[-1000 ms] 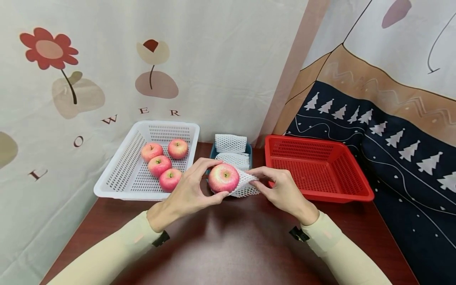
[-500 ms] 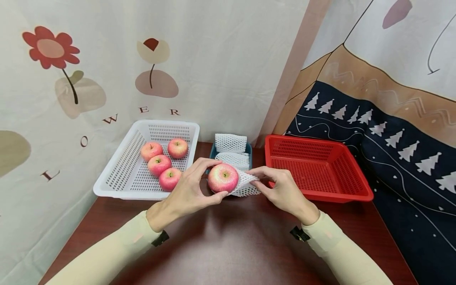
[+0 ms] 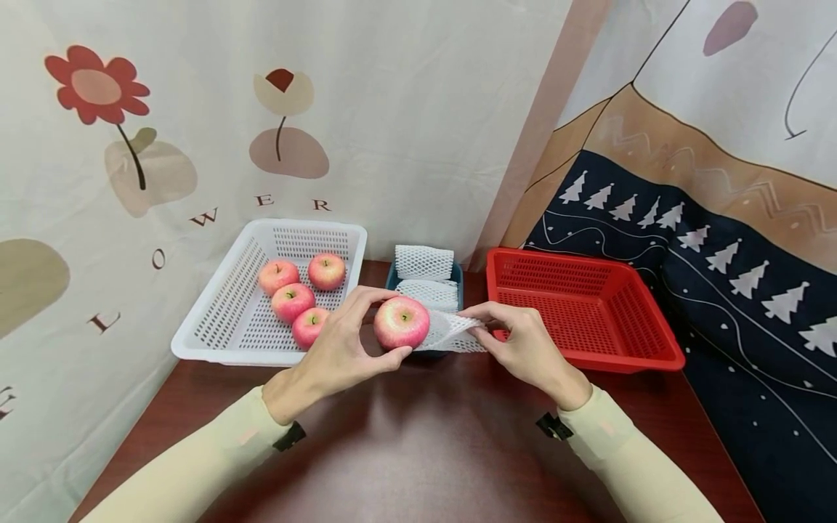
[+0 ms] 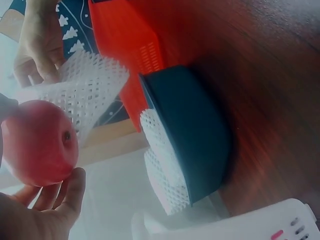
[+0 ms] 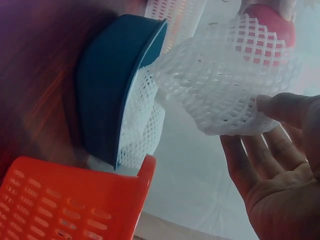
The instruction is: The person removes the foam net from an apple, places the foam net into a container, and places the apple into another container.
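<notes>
My left hand point(image 3: 338, 350) grips a red apple point(image 3: 402, 323), fingers at its far side and thumb at its near side. Beside the apple's right side is a white foam net sleeve point(image 3: 451, 331), its far end pinched by my right hand point(image 3: 526, 350). In the right wrist view the net point(image 5: 220, 85) spreads in front of part of the apple point(image 5: 270, 25). Whether any of the apple lies inside the net, I cannot tell. Both hands are in front of a dark teal bin point(image 4: 195, 135) that holds more foam nets point(image 3: 425, 263).
A white basket point(image 3: 196, 334) with several apples point(image 3: 293, 303) stands at the left. On the right is a red basket point(image 3: 582, 356) with nothing in it. Brown table surface point(image 3: 418, 465) lies in front, and a printed curtain point(image 3: 418, 131) hangs close behind.
My left hand has shifted slightly left with the apple, and my right hand slightly right. More of the net now shows, stretched between them.
</notes>
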`<state>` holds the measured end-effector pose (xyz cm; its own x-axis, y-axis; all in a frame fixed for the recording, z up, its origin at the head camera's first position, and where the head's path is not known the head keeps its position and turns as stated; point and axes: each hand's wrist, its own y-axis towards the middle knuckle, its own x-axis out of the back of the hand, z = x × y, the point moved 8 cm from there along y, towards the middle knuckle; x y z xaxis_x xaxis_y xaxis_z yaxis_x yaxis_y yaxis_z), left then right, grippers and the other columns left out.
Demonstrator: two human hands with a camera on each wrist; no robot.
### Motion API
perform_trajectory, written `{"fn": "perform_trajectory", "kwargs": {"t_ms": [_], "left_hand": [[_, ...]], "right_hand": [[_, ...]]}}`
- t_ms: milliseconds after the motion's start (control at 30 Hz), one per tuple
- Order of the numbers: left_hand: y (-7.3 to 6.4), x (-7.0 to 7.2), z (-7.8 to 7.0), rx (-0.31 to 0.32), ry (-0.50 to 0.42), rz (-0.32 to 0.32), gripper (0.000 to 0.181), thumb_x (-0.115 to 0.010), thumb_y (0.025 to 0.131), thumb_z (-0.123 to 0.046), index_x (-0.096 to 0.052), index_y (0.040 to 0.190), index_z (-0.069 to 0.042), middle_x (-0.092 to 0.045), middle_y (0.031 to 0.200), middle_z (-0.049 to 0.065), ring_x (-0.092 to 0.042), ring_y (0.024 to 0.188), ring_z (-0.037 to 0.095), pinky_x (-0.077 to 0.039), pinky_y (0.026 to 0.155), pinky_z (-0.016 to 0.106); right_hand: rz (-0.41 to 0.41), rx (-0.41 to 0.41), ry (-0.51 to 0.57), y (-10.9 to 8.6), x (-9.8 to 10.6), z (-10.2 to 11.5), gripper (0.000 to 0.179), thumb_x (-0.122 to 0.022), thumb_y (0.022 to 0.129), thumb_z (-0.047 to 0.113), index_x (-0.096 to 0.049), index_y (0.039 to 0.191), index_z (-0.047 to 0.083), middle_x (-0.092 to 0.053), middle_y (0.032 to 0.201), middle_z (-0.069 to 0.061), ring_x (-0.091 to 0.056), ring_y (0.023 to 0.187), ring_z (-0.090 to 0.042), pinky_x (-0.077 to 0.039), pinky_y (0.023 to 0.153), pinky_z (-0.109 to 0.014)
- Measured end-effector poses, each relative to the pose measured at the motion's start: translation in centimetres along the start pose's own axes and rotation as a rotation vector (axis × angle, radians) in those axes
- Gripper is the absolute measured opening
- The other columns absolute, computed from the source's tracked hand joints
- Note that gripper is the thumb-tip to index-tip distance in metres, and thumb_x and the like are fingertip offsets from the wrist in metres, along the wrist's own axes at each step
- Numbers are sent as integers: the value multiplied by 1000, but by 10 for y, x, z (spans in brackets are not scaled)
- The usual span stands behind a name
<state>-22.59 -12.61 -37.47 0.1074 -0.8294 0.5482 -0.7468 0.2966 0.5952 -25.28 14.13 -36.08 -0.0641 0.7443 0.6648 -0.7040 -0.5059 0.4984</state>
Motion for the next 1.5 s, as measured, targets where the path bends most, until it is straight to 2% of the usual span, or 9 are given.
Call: {"fn": "perform_trajectory", "kwargs": {"t_ms": [300,467,633,767,900,1000,1133,1367,1500], "left_hand": [[-5,9,9,16,0,-16,77,-103,86,-27,-65,152,-15,-71,146,-1,-68,131,14,-57,108,13],[-8,15,13,27,24,-26,77,-103,85,-27,-66,151,-14,-72,143,0,-69,126,13,-58,104,13],[-10,19,16,50,51,-32,79,-104,84,-28,-65,151,-12,-72,142,0,-71,122,11,-66,101,21],[-10,21,19,68,62,-35,80,-104,84,-28,-65,152,-11,-72,142,1,-72,121,11,-71,100,32],[-9,22,21,75,58,-36,81,-104,84,-28,-64,152,-10,-71,142,2,-72,124,13,-72,100,42],[-9,22,23,80,46,-37,82,-104,84,-28,-63,152,-10,-70,143,3,-72,127,15,-73,101,47],[-11,27,24,94,60,-48,82,-105,83,-29,-63,152,-11,-70,145,3,-73,128,17,-73,99,47],[-14,36,28,114,96,-62,83,-105,83,-31,-63,152,-11,-70,144,2,-74,123,18,-70,84,44],[-16,39,30,123,104,-53,83,-105,84,-31,-62,152,-11,-69,146,4,-68,122,16,-68,79,38]], "right_hand": [[-21,-42,-108,16,2,-5,32,-88,100,-2,-85,129,10,-89,121,-10,-87,100,-23,-74,92,-50],[-58,-29,-204,30,0,-8,27,-85,104,2,-84,130,9,-89,119,-9,-80,88,-19,-74,83,-41],[-98,-11,-278,46,-6,-6,26,-83,105,3,-83,130,6,-88,114,-13,-69,76,-23,-66,71,-37],[-119,24,-370,56,-17,-1,24,-82,104,3,-82,128,5,-86,116,-15,-79,89,-28,-72,83,-45],[-114,103,-496,60,-38,2,22,-82,103,1,-80,124,7,-82,113,-14,-78,97,-31,-72,80,-45],[-72,147,-572,60,-58,0,20,-83,102,1,-80,121,8,-79,110,-11,-76,100,-29,-71,75,-41],[56,129,-584,59,-84,-7,19,-85,102,2,-80,118,10,-76,106,-9,-76,100,-27,-71,72,-41],[279,-87,-391,58,-108,-32,16,-92,101,15,-86,115,10,-84,107,-9,-81,95,-23,-73,84,-41],[357,-179,-312,56,-116,-42,17,-83,110,28,-88,109,11,-85,95,-4,-75,84,-15,-69,82,-35]]}}
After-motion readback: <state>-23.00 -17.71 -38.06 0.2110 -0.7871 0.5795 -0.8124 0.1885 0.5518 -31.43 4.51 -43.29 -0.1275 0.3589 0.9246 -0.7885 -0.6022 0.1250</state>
